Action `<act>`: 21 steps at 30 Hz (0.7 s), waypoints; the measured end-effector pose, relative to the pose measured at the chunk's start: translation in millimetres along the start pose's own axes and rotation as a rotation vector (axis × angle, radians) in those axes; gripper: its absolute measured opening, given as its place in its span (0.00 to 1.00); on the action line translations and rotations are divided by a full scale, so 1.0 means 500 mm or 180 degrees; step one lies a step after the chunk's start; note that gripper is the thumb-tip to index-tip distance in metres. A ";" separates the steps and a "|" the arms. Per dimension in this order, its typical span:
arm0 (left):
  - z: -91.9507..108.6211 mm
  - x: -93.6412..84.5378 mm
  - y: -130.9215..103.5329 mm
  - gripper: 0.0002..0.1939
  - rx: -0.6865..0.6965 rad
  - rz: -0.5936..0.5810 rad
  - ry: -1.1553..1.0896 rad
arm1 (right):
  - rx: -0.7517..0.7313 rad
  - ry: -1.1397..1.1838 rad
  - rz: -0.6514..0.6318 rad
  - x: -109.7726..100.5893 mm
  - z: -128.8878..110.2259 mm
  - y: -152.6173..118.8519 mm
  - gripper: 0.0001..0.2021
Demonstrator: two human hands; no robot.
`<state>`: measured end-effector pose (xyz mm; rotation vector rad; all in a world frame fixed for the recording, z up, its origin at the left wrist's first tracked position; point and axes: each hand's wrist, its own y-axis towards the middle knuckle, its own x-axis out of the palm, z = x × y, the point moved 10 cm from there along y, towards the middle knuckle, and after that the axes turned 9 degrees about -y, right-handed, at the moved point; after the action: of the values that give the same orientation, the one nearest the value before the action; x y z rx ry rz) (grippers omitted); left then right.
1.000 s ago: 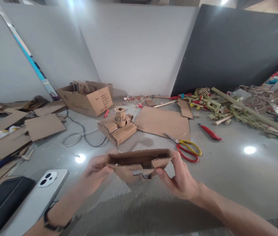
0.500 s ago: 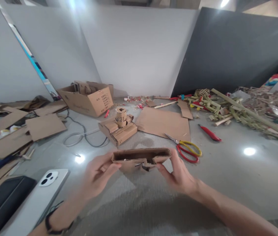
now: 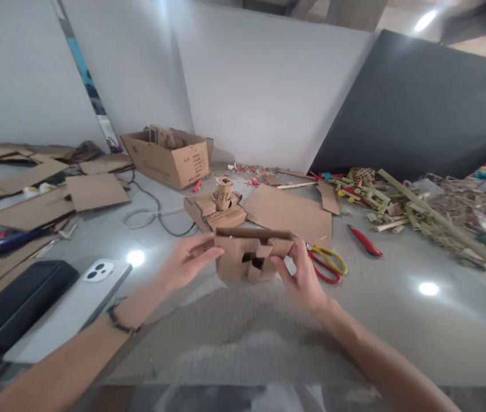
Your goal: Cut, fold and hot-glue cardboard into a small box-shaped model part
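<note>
A folded cardboard piece, shaped like a flat open sleeve with cut-out notches in its front, is held between both hands above the grey table. My left hand pinches its left edge, thumb in front and fingers behind. Its right edge sits in the grip of my right hand, thumb on the front face. Just behind it stands a cardboard model with a small round tower on a block base. Scissors with red and yellow handles lie right beside my right hand, their blades partly hidden.
A flat cardboard sheet lies behind the scissors, a red-handled knife to the right. An open carton stands at the back. Bamboo pieces heap on the right. A phone and black case lie left, near cardboard scraps.
The cardboard piece has tipped so its notched front face shows more, where its open top edge showed before. My view has shifted, revealing the table's near edge. Both hands keep their grip.
</note>
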<state>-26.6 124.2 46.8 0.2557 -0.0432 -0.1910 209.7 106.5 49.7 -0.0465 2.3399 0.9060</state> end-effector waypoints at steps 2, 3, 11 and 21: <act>-0.023 -0.001 0.011 0.17 -0.0110 0.0073 -0.0188 | 0.0131 0.0172 -0.0024 0.010 0.016 0.010 0.11; -0.034 -0.002 0.017 0.18 -0.0162 0.0115 -0.0270 | 0.0188 0.0268 -0.0066 0.016 0.023 0.015 0.12; -0.106 -0.009 0.030 0.19 -0.0707 0.0270 -0.0823 | 0.0805 0.0920 -0.0438 0.060 0.057 0.013 0.16; -0.166 -0.025 0.018 0.18 -0.1249 0.0387 -0.1196 | 0.1377 0.1216 -0.0655 0.086 0.079 -0.022 0.22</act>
<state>-31.6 155.4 -31.2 -0.1768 -0.3890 -0.1208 198.9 130.1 -3.6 -0.2985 2.7721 0.2950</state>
